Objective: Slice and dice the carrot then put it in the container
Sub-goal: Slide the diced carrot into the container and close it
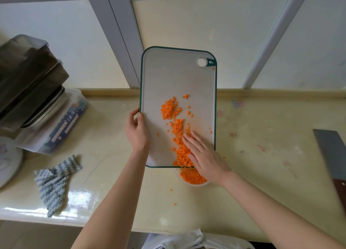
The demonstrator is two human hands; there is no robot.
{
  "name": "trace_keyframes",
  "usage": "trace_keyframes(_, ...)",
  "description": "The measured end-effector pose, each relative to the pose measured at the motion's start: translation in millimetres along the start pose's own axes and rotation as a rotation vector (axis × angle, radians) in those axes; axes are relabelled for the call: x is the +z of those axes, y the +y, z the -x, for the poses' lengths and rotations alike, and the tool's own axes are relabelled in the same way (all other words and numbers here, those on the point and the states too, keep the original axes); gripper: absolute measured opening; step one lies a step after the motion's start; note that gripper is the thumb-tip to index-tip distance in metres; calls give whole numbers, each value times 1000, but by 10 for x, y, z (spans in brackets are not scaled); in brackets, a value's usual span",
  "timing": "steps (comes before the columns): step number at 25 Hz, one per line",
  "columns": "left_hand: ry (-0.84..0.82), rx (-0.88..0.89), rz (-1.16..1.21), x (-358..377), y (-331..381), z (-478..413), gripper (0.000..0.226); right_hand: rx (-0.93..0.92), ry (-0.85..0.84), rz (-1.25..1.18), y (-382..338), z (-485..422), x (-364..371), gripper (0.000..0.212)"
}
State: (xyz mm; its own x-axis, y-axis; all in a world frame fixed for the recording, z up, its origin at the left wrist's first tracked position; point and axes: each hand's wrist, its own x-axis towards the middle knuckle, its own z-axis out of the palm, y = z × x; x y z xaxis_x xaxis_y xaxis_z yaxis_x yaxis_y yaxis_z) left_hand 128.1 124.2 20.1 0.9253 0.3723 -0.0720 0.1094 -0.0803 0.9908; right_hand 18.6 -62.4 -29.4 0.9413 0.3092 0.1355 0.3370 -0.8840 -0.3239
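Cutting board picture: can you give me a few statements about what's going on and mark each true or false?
1. The left hand grips the cutting board's left edge. True.
2. The right hand holds the cleaver. False: the cleaver lies on the counter, and the hand rests flat on the diced carrot.
3. The container below the board's near edge has diced carrot in it. True.
4. The striped cloth lies on the board. False: it lies on the counter, left of the board.
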Motion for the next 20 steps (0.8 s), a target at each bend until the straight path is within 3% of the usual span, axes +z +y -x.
trace_keyframes(5,-4,13,-2,0,-10,-6,14,-70,-24,8,44,302,-31,52)
trace_keyframes(12,-9,21,11,-3,-1,12,14,-84,42,131,-114,-337,-124,52)
trace_keyframes(20,-11,21,7,-1,-4,-2,15,-206,-19,217,40,241,-51,48)
